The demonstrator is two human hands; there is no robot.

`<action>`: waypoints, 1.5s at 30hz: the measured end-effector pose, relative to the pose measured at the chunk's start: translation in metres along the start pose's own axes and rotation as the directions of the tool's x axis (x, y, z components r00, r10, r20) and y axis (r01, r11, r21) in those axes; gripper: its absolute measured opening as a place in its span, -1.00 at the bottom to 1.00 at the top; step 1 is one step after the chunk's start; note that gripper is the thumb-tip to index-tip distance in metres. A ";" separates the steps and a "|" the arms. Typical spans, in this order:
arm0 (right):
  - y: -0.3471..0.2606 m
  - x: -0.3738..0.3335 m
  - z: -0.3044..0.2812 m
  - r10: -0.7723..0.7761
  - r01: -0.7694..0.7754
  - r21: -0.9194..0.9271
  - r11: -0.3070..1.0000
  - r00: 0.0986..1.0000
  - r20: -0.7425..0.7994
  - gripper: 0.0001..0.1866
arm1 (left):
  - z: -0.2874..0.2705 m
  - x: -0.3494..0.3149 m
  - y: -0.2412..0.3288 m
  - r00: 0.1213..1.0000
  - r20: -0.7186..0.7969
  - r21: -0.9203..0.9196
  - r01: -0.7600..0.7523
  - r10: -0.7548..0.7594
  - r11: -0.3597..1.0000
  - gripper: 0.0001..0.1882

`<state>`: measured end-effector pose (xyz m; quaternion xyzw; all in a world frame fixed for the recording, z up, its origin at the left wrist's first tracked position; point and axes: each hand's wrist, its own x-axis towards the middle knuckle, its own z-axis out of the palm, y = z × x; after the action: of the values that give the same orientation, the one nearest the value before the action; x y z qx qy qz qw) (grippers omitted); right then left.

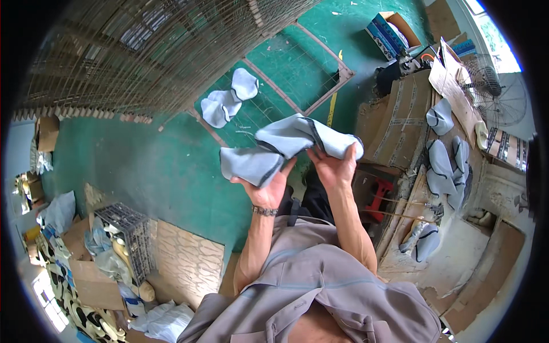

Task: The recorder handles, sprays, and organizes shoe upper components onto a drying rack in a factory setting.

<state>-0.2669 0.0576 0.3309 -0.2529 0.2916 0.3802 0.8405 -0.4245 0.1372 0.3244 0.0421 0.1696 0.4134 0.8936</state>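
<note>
Out in front of me, both hands support a connected-looking run of light grey fabric pieces with black edging, curved like slipper uppers. My left hand, with a dark bracelet at the wrist, is closed on the left piece, its fingers partly under the cloth. On the right end, my right hand grips from below, thumb against the fabric. Beyond them, similar grey pieces lie on a wire-grid frame on the green floor. Whether the held pieces are stitched together, I cannot tell.
A tall stack of wire racks rises at the upper left. To the right stands a worn workbench with more grey pieces, cardboard and a fan. A grey crate and white bags sit lower left.
</note>
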 end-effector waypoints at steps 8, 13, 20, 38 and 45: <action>0.014 0.031 0.025 0.397 -0.392 -0.067 0.918 0.913 0.093 -0.09 | 0.024 0.060 0.018 0.966 0.064 -0.033 -0.249 0.250 0.968 0.30; -0.006 0.062 0.052 0.564 -0.517 -0.285 0.807 0.819 0.110 0.01 | 0.041 0.088 0.012 0.916 0.067 -0.054 -0.392 0.395 0.918 0.29; -0.038 0.093 0.088 0.690 -0.595 -0.350 0.724 0.626 0.363 0.24 | 0.067 0.121 -0.014 0.866 -0.006 0.004 -0.499 0.499 0.866 0.25; -0.059 0.161 0.131 0.566 -0.572 -0.030 0.820 0.802 0.189 -0.56 | 0.068 0.158 -0.052 0.949 0.031 0.353 -0.303 0.312 0.885 0.29; -0.063 0.168 0.117 0.435 -0.468 0.078 0.880 0.861 0.262 -0.60 | 0.027 0.144 -0.037 0.988 -0.120 0.701 0.015 0.097 0.713 0.30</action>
<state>-0.0917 0.1792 0.3106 -0.0711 0.2665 0.5729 0.7718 -0.3025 0.2230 0.3030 0.3497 0.3779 0.3403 0.7869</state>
